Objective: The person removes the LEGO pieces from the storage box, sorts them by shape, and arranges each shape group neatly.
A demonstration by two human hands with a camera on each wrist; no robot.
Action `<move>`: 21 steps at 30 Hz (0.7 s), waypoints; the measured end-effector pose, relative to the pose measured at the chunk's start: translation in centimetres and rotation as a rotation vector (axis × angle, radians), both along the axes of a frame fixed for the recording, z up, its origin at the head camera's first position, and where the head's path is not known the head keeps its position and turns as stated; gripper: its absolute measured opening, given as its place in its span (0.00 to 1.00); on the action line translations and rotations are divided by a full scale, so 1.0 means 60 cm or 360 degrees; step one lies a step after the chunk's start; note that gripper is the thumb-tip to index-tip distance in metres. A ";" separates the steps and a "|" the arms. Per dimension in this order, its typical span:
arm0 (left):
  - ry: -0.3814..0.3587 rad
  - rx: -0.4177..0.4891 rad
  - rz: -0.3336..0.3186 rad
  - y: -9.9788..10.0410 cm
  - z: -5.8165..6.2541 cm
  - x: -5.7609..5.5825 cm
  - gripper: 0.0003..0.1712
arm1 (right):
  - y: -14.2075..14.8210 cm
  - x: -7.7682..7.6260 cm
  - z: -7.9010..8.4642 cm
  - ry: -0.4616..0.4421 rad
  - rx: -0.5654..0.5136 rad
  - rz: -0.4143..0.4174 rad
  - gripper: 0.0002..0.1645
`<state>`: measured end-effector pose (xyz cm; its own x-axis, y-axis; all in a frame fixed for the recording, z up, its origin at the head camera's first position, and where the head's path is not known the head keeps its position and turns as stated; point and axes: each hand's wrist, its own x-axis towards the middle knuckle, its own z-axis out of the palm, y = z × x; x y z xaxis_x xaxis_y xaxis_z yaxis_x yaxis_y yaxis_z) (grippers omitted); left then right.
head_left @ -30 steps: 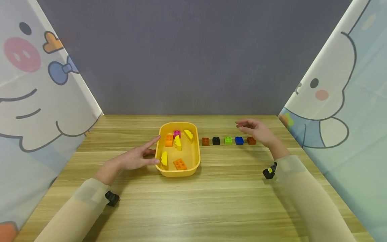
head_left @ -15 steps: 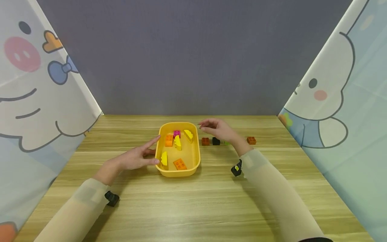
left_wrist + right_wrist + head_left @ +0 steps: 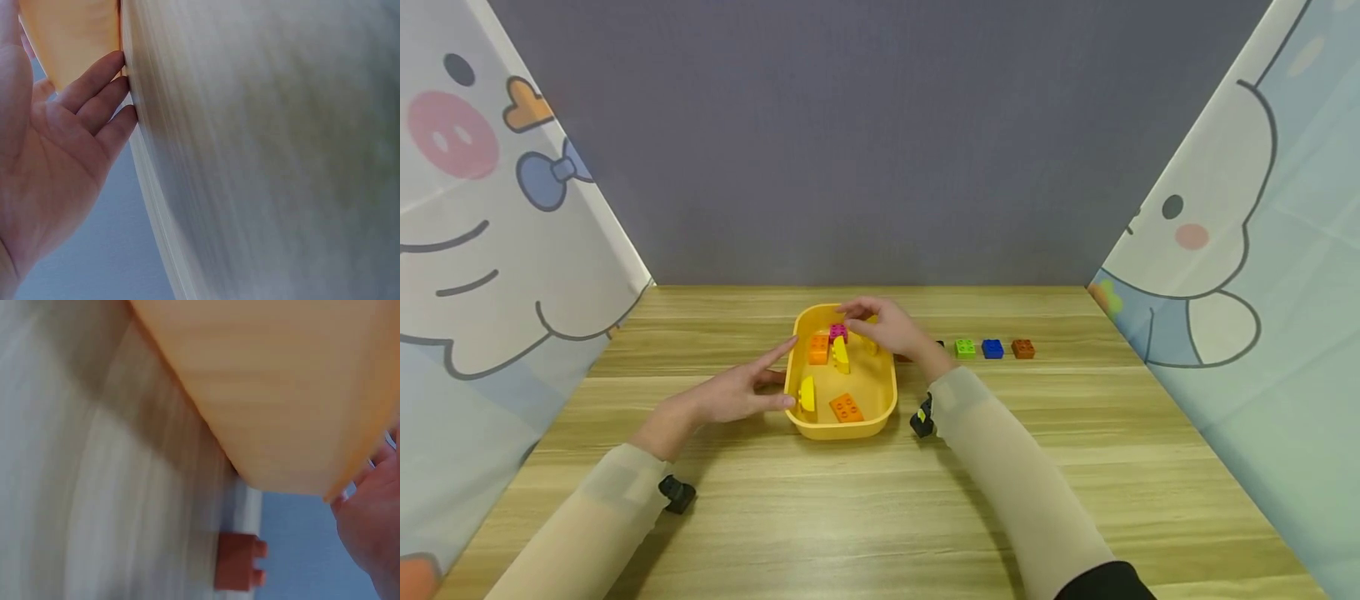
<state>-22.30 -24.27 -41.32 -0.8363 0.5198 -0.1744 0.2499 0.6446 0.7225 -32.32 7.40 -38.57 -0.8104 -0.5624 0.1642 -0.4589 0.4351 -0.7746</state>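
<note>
1. Touching yellow tray's [image 3: 840, 432] left side: left hand [image 3: 726, 393], fingers mostly straight, thumb spread from index finger, both at the rim.
2. Right hand [image 3: 886, 327] over tray's far right part, fingers loosely bent, thumb and index apart, fingertips near pink block [image 3: 837, 332]. Hands apart from each other.
3. Also in tray, between hands: upper orange block [image 3: 819, 350], middle yellow piece [image 3: 841, 356]. Lower yellow piece [image 3: 807, 393] near left thumb; lower orange block [image 3: 847, 408] at near end.
4. Right of right wrist, in a row: green block [image 3: 965, 348], blue block [image 3: 992, 349], brown block [image 3: 1023, 349].
</note>
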 end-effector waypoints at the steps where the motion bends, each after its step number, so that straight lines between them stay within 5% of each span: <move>1: 0.0000 0.0000 -0.0002 0.000 0.000 0.000 0.61 | -0.005 0.000 -0.003 -0.0005 0.0003 -0.0015 0.20; 10: 0.0022 -0.0006 0.0001 0.000 0.000 -0.003 0.61 | -0.022 -0.001 -0.029 0.0152 0.0312 -0.0108 0.21; 21: 0.0049 -0.0002 -0.0019 0.004 -0.001 0.000 0.61 | -0.026 0.004 -0.024 0.0264 0.0758 -0.0092 0.27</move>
